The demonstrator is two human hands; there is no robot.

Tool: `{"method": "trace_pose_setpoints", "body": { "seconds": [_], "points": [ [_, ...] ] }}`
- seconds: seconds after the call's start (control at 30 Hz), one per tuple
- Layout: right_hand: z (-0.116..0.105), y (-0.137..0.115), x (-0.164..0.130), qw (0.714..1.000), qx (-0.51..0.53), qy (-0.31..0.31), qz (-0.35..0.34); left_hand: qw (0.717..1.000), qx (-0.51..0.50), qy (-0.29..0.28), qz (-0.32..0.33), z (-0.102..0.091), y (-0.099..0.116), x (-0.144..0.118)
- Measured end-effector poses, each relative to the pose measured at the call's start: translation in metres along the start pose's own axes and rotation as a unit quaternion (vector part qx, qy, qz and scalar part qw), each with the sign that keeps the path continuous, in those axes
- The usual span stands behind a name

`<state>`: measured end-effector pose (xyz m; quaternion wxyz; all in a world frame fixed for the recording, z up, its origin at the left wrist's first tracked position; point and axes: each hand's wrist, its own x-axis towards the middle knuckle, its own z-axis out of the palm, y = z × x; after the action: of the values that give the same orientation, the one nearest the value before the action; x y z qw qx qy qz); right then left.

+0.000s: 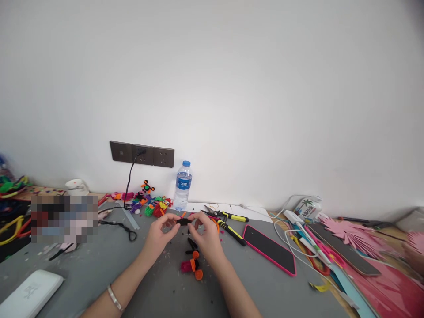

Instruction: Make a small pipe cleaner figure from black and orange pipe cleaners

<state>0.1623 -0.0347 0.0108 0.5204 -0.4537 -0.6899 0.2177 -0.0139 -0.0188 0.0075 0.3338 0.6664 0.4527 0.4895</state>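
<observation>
Forearms (136, 270), fingers (172, 232) pinching black piece (184, 221), bottle (183, 190)

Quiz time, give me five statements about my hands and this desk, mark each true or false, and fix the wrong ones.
1. The left hand and right hand hold a small black piece between them. True.
2. The bottle has a red cap. False: the water bottle has a blue cap.
3. A pink-cased phone lies to the right of the yellow-and-black-handled cutters. True.
4. The bracelet is on the right arm. False: the bracelet is on the left arm.
5. A black plug sits in the wall socket panel. True.
</observation>
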Motion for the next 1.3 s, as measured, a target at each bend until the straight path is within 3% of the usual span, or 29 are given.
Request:
{"method": "trace_pose_setpoints", "body": {
  "seconds": [0.73,1.0,1.3],
  "points": [
    [0.001,0.0,0.001,1.0,0.007,-0.001,0.016,1.0,-0.008,0.01,-0.013,0.001,0.004,-0.001],
    [-0.001,0.0,0.003,0.997,0.059,-0.002,0.044,0.996,-0.067,-0.011,-0.049,0.004,0.005,0.0],
    [-0.003,-0.003,0.002,0.999,0.028,-0.019,-0.006,0.991,-0.106,0.015,-0.082,0.003,0.009,0.0]
  ]
}}
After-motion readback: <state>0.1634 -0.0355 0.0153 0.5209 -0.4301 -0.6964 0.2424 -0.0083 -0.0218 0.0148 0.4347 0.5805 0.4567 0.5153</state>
